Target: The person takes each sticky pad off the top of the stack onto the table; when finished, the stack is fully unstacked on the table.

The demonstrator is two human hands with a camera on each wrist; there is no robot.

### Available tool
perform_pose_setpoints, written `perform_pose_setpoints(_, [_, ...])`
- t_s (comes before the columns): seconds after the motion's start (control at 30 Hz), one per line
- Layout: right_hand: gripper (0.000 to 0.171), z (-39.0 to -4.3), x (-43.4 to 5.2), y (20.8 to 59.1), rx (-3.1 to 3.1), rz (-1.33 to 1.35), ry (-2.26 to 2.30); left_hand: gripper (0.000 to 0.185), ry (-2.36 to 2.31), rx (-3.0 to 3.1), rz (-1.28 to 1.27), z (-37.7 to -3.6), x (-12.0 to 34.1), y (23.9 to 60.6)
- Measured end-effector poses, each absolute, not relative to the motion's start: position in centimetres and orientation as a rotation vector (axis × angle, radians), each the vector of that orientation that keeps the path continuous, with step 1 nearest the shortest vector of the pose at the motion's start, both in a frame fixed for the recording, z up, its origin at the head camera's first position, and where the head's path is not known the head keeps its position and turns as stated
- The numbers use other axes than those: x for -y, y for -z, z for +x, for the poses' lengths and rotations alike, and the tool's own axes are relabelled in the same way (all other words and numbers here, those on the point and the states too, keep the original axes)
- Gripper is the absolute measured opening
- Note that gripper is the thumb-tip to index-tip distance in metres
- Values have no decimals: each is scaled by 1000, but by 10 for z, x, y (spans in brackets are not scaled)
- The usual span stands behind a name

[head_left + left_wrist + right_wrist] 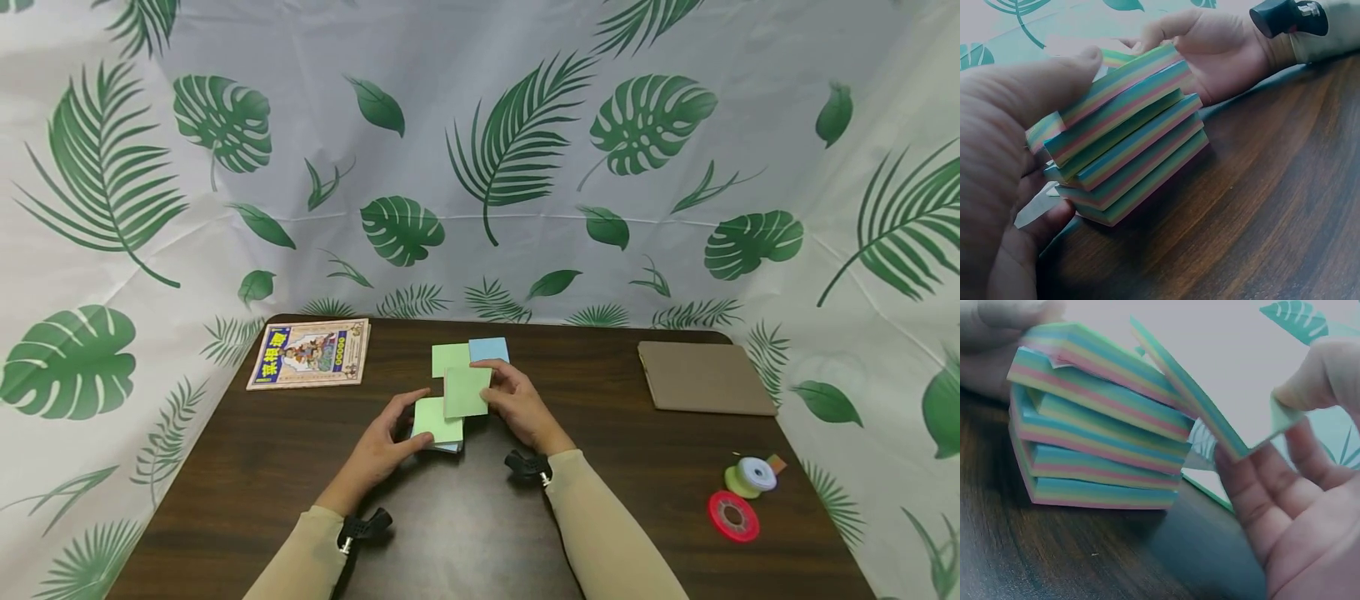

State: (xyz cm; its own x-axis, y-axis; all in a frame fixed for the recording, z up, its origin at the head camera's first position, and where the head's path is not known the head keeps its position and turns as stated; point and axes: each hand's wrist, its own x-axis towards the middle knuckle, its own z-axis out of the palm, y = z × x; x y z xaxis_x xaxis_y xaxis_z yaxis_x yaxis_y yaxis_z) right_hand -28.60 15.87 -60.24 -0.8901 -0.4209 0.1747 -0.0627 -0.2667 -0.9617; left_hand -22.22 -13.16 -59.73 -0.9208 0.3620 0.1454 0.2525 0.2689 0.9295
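Note:
My left hand [381, 447] grips the side of a stack of sticky note pads [435, 422], its thumb along the near edge. Striped pink, yellow, green and blue edges show on the stack [1100, 447], whose pads lie unevenly on one another. Between thumb and fingers, my right hand [525, 408] holds a single sticky note pad [467, 393] with a green top, tilted beside the stack's upper part. In the right wrist view that pad [1194, 397] leans close to the stack's top corner. Behind the hands lie a green pad [447, 359] and a blue pad [491, 349].
A printed booklet [309, 354] lies at the back left of the dark wooden table [300, 467]. On the right are a brown flat notebook-like item [707, 377], a green-and-white spool [750, 477] and a red ring-shaped roll [733, 517]. A leaf-patterned curtain [480, 167] hangs behind.

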Motion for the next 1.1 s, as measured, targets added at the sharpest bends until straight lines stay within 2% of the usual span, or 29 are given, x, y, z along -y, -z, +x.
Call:
perform_pose_setpoints(0.27, [45, -292, -167, 602, -1630, -503, 2496, 77, -1691, -2493, 605, -219, 131, 595])
perform_pose_setpoints(0.57, [48, -298, -185, 600, -1646, -341, 2667, 89, -1673, -2477, 577, -219, 131, 596])
perform_pose_setpoints(0.77, [33, -306, -200, 604, -1803, -146, 2791, 89, -1667, -2494, 582, -219, 130, 597])
perform_pose_setpoints(1.1, [28, -308, -226, 603, -2356, 307, 2777, 87, -1674, -2485, 577, -218, 131, 597])
